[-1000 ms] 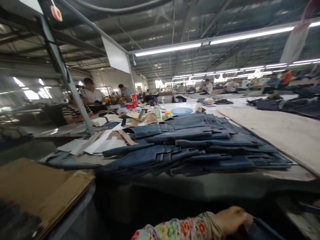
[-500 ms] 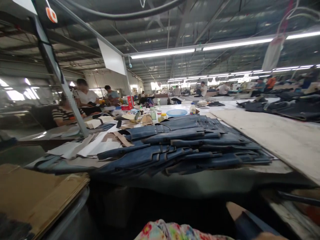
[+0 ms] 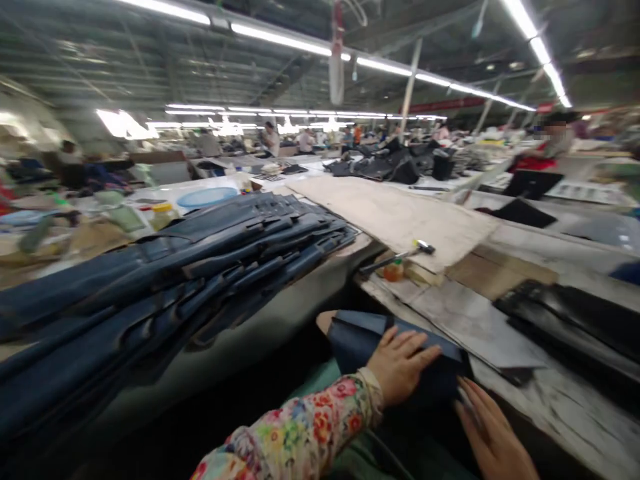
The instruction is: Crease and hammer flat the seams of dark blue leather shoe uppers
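My left hand (image 3: 401,365), in a floral sleeve, lies with fingers apart on a dark blue leather-like piece (image 3: 357,340). The piece rests low in front of me, at the near edge of the worktable, with a tan tip showing at its far left end. At the right end of that piece is my right hand (image 3: 493,427), its fingers closed together. A thin greyish thing shows between thumb and fingers, too blurred to name. Left of both hands, a pile of similar dark blue pieces (image 3: 215,267) lies in overlapping rows on the other table.
A hammer (image 3: 417,249) and an orange jar (image 3: 393,270) sit beyond my hands, by a pale board (image 3: 400,210). Black folded material (image 3: 575,327) lies at the right. A blue round tray (image 3: 207,197) stands behind the pile. Other people sit farther off.
The view has swung to the right, so the blue pile now sits at the left. Both hands and the blue piece have come into fuller view.
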`<state>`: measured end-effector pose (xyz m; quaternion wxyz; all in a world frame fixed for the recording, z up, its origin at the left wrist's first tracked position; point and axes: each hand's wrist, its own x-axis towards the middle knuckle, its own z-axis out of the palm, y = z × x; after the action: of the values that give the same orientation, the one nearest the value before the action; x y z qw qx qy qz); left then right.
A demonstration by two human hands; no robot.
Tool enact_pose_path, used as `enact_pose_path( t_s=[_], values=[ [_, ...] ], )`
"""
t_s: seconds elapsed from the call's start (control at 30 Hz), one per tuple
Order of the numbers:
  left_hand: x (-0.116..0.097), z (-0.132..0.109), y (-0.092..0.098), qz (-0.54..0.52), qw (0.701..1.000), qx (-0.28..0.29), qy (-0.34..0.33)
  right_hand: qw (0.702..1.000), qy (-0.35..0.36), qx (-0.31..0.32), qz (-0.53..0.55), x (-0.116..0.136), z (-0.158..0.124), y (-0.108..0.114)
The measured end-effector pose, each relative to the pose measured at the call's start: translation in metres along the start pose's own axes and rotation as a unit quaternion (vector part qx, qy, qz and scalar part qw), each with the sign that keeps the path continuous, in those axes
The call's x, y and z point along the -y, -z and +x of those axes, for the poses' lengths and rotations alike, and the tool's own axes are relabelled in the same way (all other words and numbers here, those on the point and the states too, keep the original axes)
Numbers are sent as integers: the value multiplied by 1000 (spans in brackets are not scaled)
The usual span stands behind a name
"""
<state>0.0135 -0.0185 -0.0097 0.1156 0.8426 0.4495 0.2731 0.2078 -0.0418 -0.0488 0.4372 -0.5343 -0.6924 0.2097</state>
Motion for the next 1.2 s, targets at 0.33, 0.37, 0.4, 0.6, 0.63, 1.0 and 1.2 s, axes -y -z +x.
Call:
enact_pose_path(
  t_s=[0.33,0.37,0.4,0.6,0.63,1.0,1.2],
  values=[
    [13,-5,-5,137,988,-12,-68,991,38,41,-125,5,-38,1],
    [15,-6,-6,145,986,-19,-76,991,36,40,-125,6,-39,0],
    [17,-6,-7,152,984,-25,-86,991,34,39,-125,7,-39,0],
    [12,-5,-4,130,988,-49,-74,993,28,23,-116,10,-35,1],
    [7,-2,-2,117,990,-58,-51,993,29,22,-115,11,-33,2],
    [-33,43,-10,143,988,36,-49,990,50,28,-130,13,-25,19],
    [-34,42,-15,134,987,72,-57,1000,-8,4,-29,8,-19,17]
  ],
)
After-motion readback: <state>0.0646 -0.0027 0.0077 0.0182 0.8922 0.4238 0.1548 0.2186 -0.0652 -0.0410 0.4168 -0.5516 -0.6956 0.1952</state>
